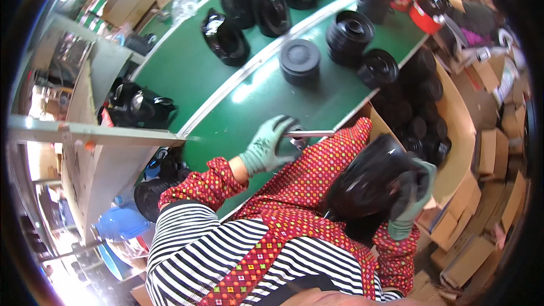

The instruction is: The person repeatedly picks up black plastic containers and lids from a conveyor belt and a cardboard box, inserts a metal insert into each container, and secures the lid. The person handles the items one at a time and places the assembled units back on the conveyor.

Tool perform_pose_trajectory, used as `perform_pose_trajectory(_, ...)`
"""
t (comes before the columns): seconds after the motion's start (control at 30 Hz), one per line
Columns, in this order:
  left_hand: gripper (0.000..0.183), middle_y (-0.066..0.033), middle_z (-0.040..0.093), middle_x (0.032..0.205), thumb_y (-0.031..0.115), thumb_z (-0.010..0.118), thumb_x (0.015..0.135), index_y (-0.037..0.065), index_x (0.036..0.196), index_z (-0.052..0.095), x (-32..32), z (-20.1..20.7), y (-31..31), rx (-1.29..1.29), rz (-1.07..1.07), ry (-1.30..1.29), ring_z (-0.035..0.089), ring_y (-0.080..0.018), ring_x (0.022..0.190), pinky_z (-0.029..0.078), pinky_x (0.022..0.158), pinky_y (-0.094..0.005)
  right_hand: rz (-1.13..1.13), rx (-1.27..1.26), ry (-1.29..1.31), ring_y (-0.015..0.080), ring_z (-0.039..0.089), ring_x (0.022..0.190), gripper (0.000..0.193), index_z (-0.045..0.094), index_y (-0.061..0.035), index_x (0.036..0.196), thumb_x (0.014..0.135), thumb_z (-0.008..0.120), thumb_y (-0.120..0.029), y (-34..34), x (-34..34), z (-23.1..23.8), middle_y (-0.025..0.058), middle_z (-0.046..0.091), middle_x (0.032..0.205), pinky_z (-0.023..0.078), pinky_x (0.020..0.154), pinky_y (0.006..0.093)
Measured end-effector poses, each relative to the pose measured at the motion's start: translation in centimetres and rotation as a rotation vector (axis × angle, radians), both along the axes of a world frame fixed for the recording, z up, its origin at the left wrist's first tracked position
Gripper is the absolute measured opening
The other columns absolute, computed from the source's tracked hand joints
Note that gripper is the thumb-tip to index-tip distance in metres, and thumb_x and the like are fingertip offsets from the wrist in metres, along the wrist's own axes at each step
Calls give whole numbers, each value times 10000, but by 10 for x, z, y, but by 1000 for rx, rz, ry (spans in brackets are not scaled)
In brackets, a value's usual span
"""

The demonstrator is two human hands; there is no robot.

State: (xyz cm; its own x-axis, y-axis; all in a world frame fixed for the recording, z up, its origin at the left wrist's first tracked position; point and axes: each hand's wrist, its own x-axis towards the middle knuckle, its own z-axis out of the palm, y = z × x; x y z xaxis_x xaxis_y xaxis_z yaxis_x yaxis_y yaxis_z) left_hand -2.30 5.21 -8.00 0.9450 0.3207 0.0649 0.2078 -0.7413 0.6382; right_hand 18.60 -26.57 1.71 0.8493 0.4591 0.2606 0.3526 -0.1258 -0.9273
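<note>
My right hand [412, 195], in a grey-green glove with dark palm coating, grips one end of a glossy black rounded housing [365, 178]. This housing rests tilted against my lap, over my red patterned apron [309, 178]; its far underside is hidden. My left hand [266, 146], gloved alike, is at the near edge of the green bench [226, 119], thumb and fingers apart in a curve. Beside its fingertips is a thin metal rod [311, 134], pointing right; a small shiny part below it is too blurred to name.
A round black lidded part [299, 59], stacked black rings [349, 34] and a black cup-like part [378, 68] stand on the bench. Beyond a pale divider [258, 67] are several glossy black housings [225, 37]. An open carton [456, 130] at right holds black parts. Another person [473, 14] works far right.
</note>
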Motion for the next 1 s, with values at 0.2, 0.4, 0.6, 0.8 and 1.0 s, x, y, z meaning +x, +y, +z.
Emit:
perform_pose_trajectory(0.2,966,-294,270,1698,290,963,767,65,1565,466,-29,71,-34,-413,-240,-317,306,-443,1582,323,1264,-518,364,491,991,247,639,1268,496,590,-69,1425,1111,532,-449,93,7,24,132,662,1392,525,1096,421)
perform_pose_trajectory(0.4,358,-167,708,1301,195,670,1035,-11,1327,649,-108,78,5,-931,445,-397,676,-225,1183,533,1009,-352,479,144,1127,224,599,1278,493,450,-74,1554,1134,492,-330,160,-34,-18,153,606,1397,520,1077,436)
perform_pose_trajectory(0.6,225,-102,754,985,185,672,1059,-24,1140,693,-122,32,165,-500,958,-480,716,-165,860,622,826,-353,555,-88,784,192,660,1109,481,530,52,1463,1171,423,-314,141,-40,-21,153,628,1332,546,1004,320)
perform_pose_trajectory(0.8,287,-116,762,1018,216,668,1055,-19,1215,706,-111,-70,381,-377,929,-581,709,-201,850,603,798,-366,439,-126,822,164,688,1052,461,621,26,1396,1165,459,-339,106,-31,-22,109,707,1264,549,975,328)
perform_pose_trajectory(1.0,460,-183,750,1121,190,636,1056,-71,1434,608,-120,-122,433,-880,906,-733,738,-300,944,614,891,-421,350,-108,804,179,686,1137,431,647,39,1360,1139,556,-320,32,29,-2,127,713,1258,564,984,334)
